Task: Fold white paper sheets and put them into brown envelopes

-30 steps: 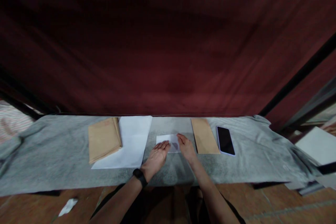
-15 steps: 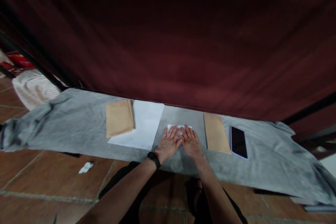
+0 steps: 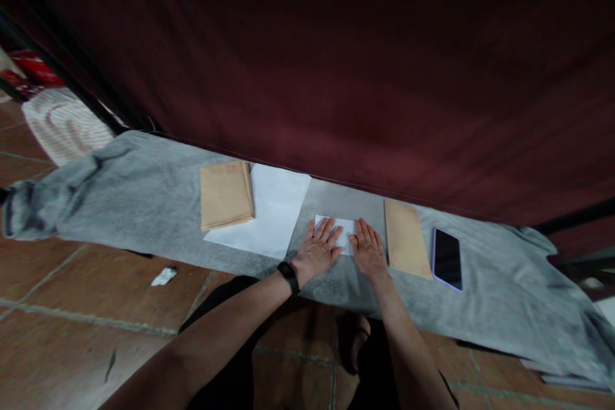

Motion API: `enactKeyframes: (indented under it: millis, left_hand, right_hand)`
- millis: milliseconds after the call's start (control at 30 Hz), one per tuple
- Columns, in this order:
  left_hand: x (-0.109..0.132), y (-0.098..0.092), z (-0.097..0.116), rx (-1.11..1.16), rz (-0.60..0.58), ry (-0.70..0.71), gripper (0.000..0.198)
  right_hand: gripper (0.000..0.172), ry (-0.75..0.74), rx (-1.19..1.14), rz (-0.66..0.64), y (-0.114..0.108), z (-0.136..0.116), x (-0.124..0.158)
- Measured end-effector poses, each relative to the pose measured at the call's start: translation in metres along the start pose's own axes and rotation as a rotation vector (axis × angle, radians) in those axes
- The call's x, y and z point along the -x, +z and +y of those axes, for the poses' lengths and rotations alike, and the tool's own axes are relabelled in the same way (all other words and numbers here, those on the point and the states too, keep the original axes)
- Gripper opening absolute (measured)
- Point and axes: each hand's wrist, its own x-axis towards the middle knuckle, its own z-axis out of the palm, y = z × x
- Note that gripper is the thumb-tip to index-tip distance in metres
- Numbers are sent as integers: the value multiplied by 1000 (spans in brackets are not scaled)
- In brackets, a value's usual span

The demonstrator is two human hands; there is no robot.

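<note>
A small white folded paper point(image 3: 346, 230) lies on the grey cloth point(image 3: 158, 198) in front of me. My left hand point(image 3: 318, 252) rests flat over its left part, fingers spread. On its right edge lies my right hand point(image 3: 369, 248), flat with the fingers stretched out. Between the hands the paper's middle shows; its two ends are partly covered. Just right of my right hand is a single brown envelope point(image 3: 407, 238). Larger white paper sheets point(image 3: 279, 208) lie to the left of my left hand, partly under a stack of brown envelopes point(image 3: 225, 195).
A phone point(image 3: 446, 259) with a purple edge lies right of the single envelope. Behind the cloth hangs a dark red curtain point(image 3: 336, 90). A crumpled white scrap point(image 3: 164, 276) is on the tiled floor point(image 3: 120, 298). Striped fabric point(image 3: 67, 125) hangs at the far left.
My hands have moved apart across the white paper, my right hand sliding to its right edge, so more of its middle shows. The camera view has tilted slightly.
</note>
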Motion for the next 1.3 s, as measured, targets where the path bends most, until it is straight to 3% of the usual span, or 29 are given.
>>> enactKeyframes:
  millis: [300,433,600,733,900,1133,1300]
  left_hand:
    - [1,-1,2,13,-20,-5,58]
    - [3,1,4,15,-11,-27,59]
    - [-2,-2,2,32,-51,-39,59]
    - [-10,-8,0,64,-129,-76,57]
    - [-11,-6,6,31,-60,-157,59]
    - [-26,-12,2,6,-89,-189,60]
    - [-31,-14,6,-10,39,-128,58]
  right_hand:
    - [52,59,-118,70,-3,6,-5]
    - [45,184,-185,101,-17,3,-12]
    - [34,362,-237,27,-32,0,-16]
    - [29,416,-343,-23,-33,-1,-18]
    - [24,417,-472,-20,-32,1,-20]
    - [16,441,-602,-112,-44,5,-21]
    - [20,550,-720,-176,-44,8,-20]
